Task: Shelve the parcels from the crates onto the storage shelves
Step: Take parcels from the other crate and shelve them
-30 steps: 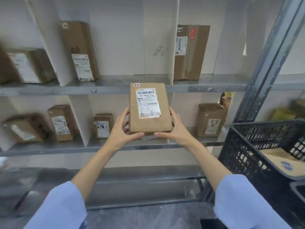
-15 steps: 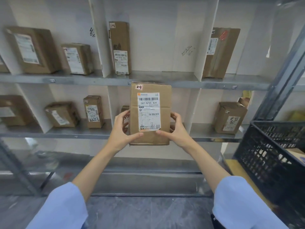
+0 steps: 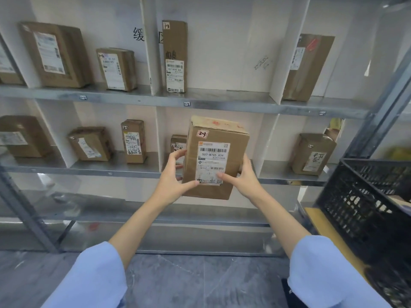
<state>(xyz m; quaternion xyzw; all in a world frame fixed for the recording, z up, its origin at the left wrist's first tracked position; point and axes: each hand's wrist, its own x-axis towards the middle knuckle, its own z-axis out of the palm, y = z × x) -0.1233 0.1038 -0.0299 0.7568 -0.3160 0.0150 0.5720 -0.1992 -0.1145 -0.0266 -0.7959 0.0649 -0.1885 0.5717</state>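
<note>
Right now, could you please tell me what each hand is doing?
Left hand: holding the parcel by its left side.
Right hand: holding the same parcel by its right side.

SURFACE MATERIALS AND FINISH

Parcel (image 3: 216, 156): brown cardboard, matt, with a creased and scuffed top edge. Label (image 3: 211, 165): white paper with a faint sheen, wrinkled along the lower edge. Shelf (image 3: 222, 105): grey sheet metal, smooth, with a dull reflective finish. Dividers (image 3: 287, 63): white board, matt, smooth. Post (image 3: 382, 103): grey metal, satin. Crate (image 3: 355, 203): black plastic lattice, slightly glossy. 2 sleeves (image 3: 93, 278): light blue cloth, matt. Floor (image 3: 200, 281): grey veined tile, smooth.
</note>
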